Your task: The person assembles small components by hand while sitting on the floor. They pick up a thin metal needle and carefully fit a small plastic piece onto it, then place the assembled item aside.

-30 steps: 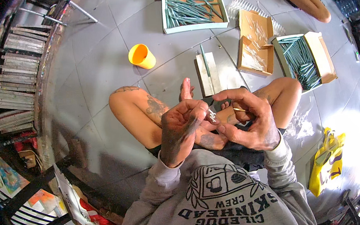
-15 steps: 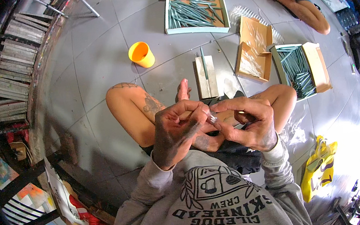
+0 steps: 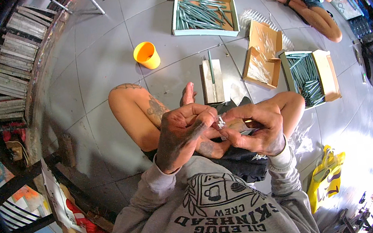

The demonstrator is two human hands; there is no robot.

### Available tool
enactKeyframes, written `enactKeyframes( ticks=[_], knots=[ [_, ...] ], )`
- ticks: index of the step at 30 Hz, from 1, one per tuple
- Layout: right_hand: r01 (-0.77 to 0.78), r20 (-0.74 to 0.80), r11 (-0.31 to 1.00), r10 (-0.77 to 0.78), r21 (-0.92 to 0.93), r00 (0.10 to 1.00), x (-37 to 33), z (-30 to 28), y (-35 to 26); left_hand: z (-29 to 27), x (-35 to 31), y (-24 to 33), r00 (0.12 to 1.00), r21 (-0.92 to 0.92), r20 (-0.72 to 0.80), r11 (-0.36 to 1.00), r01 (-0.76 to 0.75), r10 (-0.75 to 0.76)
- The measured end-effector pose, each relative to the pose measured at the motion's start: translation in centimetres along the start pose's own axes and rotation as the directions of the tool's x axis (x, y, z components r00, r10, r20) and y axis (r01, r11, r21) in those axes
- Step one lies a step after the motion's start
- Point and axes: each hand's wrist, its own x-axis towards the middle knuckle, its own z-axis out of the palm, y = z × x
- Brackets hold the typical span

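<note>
Over the crossed legs (image 3: 134, 115), a small clear piece (image 3: 221, 122) is pinched by the left hand (image 3: 186, 132); its long axis cannot be told. Dark lettering (image 3: 232, 228) is printed on the grey sweatshirt (image 3: 157, 210). Fingertips of the right hand (image 3: 262, 126) are drawn nearer than a second ago; their grip cannot be confirmed.
</note>
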Motion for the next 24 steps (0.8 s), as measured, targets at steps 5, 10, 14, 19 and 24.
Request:
enactKeyframes(
  ticks=[5,10,14,19,24],
  knots=[
    [-0.043,-0.025,0.999,0.043,0.012,0.999,-0.2,0.2,0.3,-0.2,-0.2,0.8,0.989,0.165,-0.02,0.975,0.151,-0.15],
    [-0.075,-0.076,0.993,0.082,0.088,0.994,-0.5,0.5,0.6,0.8,-0.1,0.4,0.998,0.071,-0.063,0.997,0.024,-0.019],
    [-0.059,-0.166,0.992,0.078,0.114,0.983,-0.6,0.8,0.9,1.1,-0.2,-0.1,0.978,0.189,-0.021,0.961,-0.201,0.209],
    [-0.062,-0.228,0.988,0.094,0.141,0.969,-1.0,1.1,1.3,1.7,-0.8,-0.3,0.961,0.285,-0.052,0.926,-0.245,0.27],
    [-0.086,-0.226,0.98,0.127,0.182,0.966,-1.1,1.1,0.9,1.8,-1.0,-0.2,0.939,0.373,-0.045,0.877,-0.302,0.342]
  ],
)
